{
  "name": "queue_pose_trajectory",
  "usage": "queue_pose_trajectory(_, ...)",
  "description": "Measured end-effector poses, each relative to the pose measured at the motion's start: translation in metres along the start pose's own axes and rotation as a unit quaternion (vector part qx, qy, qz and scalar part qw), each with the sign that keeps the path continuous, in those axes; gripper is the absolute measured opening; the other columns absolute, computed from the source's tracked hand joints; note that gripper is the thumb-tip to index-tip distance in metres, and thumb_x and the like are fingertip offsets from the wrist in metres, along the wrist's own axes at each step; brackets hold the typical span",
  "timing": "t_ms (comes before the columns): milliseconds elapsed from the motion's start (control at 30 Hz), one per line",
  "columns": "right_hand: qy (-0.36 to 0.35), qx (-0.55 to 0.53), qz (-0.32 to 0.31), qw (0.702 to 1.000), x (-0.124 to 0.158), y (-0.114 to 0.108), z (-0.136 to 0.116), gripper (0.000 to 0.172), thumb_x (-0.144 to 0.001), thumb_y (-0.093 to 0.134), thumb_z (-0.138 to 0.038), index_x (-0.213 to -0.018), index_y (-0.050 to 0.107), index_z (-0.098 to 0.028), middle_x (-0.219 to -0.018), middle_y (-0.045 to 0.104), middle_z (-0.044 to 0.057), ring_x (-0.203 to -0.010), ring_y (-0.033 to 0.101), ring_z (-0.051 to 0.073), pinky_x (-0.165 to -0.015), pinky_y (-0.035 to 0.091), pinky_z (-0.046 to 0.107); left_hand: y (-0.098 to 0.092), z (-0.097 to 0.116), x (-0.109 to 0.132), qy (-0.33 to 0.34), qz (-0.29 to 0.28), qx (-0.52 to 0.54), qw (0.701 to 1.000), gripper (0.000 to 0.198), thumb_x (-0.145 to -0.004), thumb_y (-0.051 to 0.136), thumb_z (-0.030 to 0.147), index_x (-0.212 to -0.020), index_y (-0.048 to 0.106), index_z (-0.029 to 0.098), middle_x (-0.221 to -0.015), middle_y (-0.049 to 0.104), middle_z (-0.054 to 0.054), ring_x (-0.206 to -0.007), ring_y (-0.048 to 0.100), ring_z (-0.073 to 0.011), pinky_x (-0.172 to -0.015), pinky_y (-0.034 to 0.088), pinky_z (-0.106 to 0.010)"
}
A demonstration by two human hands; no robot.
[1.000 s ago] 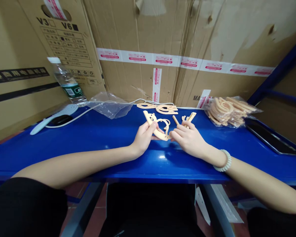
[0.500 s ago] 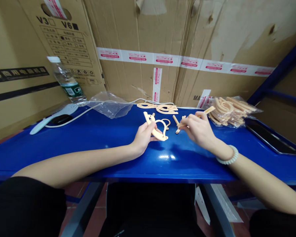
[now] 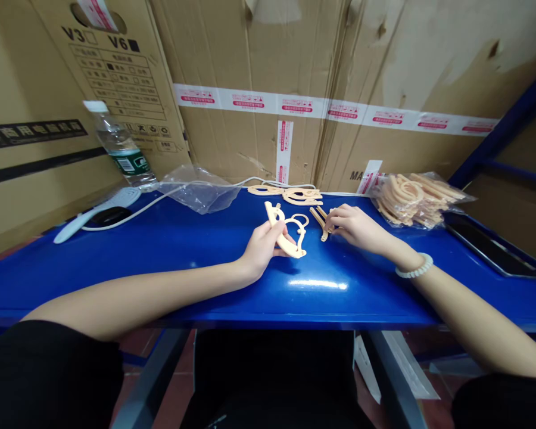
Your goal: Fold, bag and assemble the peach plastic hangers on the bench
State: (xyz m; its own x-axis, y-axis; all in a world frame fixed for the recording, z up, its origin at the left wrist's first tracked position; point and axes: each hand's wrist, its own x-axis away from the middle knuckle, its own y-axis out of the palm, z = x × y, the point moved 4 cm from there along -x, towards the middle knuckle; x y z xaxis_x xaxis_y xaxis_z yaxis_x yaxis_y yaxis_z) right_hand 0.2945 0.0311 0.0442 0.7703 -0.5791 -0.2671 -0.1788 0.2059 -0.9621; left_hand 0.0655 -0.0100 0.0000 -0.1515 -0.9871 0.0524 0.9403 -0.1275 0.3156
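My left hand (image 3: pixel 259 250) is closed in a pinch on a cream curved piece (image 3: pixel 289 246). The thumb lies on top; other fingers support from below. The piece is raised off the blue tabletop (image 3: pixel 196 292) and tilted, one end pointing up and away from my left fingers, the other end angled toward my right side. The grip sits near mid-length, presumably to steady the piece and leave both ends accessible. A thin cream loop (image 3: pixel 304 221) shows just beyond the held piece; I cannot tell whether it is joined to it.

My right hand (image 3: pixel 357 227) is turned palm down, its fingers bent and partly gathered at slim cream parts (image 3: pixel 318 218). These parts lie on the tabletop just left of the right fingertips, between my two hands. The fingers cover the point of contact; I cannot tell whether they grip a part or only rest against it.

Two flat cream shapes (image 3: pixel 302 196) lie well beyond the fingers of both hands, near the cardboard (image 3: pixel 245 143), probably set back to keep them apart from the loose parts. A clear bag of cream parts (image 3: pixel 417 199) lies beyond and to the right of my right fingers; its film likely holds the contents together. A bottle (image 3: pixel 127 155) stands far left of my left fingers, near the carton.
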Motion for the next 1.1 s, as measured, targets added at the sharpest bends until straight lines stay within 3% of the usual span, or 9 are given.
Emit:
queue_pose_trajectory(167,-0.015,-0.059,-0.01,0.998,-0.001,-0.001,-0.005,0.024,-0.093,0.053,-0.007,-0.1,0.074,-0.018,-0.103,0.07,0.011,-0.098,0.065,0.024,-0.091,0.05,0.039,0.001,0.0,0.0,-0.002,0.009,0.005,1.0,0.027,-0.102,0.05,0.025,-0.078,0.054,0.014,-0.065,0.065,-0.002,-0.06,0.07,-0.0178,-0.059,0.061,-0.029)
queue_pose_trajectory(300,0.008,-0.092,-0.035,0.995,0.0,-0.004,-0.01,0.022,-0.091,0.058,-0.007,-0.102,0.073,-0.019,-0.097,0.071,0.007,-0.089,0.068,0.021,-0.083,0.053,0.034,0.001,-0.001,-0.001,-0.006,0.005,0.007,1.0,0.027,-0.102,0.051,0.025,-0.077,0.054,0.015,-0.064,0.066,-0.003,-0.06,0.07,-0.0183,-0.059,0.061,-0.03)
queue_pose_trajectory(667,0.003,-0.111,-0.029,0.993,-0.001,-0.003,-0.017,0.024,-0.089,0.063,-0.009,-0.112,0.067,-0.016,-0.097,0.072,0.008,-0.084,0.07,0.021,-0.078,0.055,0.033,0.0,-0.002,-0.002,-0.006,-0.005,0.001,1.0,0.027,-0.101,0.052,0.027,-0.077,0.054,0.015,-0.065,0.067,-0.004,-0.06,0.071,-0.0187,-0.059,0.061,-0.03)
queue_pose_trajectory(833,-0.015,-0.12,-0.027,0.992,0.0,-0.003,-0.023,0.025,-0.094,0.06,-0.014,-0.118,0.067,-0.016,-0.107,0.067,0.011,-0.085,0.069,0.019,-0.078,0.056,0.032,0.001,-0.002,-0.002,-0.007,-0.005,-0.002,1.0,0.027,-0.102,0.049,0.024,-0.077,0.054,0.014,-0.064,0.067,-0.004,-0.059,0.07,-0.018,-0.057,0.06,-0.029)
queue_pose_trajectory(967,-0.018,-0.068,-0.006,0.998,-0.001,0.003,-0.022,0.018,-0.098,0.059,-0.022,-0.108,0.073,-0.017,-0.108,0.065,0.012,-0.091,0.068,0.022,-0.084,0.056,0.037,0.002,-0.001,-0.002,-0.01,-0.004,-0.008,1.0,0.027,-0.102,0.05,0.024,-0.077,0.054,0.014,-0.064,0.067,-0.004,-0.058,0.07,-0.018,-0.056,0.059,-0.028)
queue_pose_trajectory(1100,0.001,-0.065,0.03,0.997,-0.004,0.013,-0.017,0.018,-0.099,0.058,-0.023,-0.098,0.075,-0.015,-0.099,0.067,0.011,-0.085,0.068,0.022,-0.08,0.056,0.037,0.002,-0.001,-0.002,-0.009,-0.011,-0.01,1.0,0.026,-0.099,0.056,0.028,-0.077,0.055,0.015,-0.065,0.067,-0.004,-0.059,0.07,-0.0187,-0.057,0.059,-0.029)
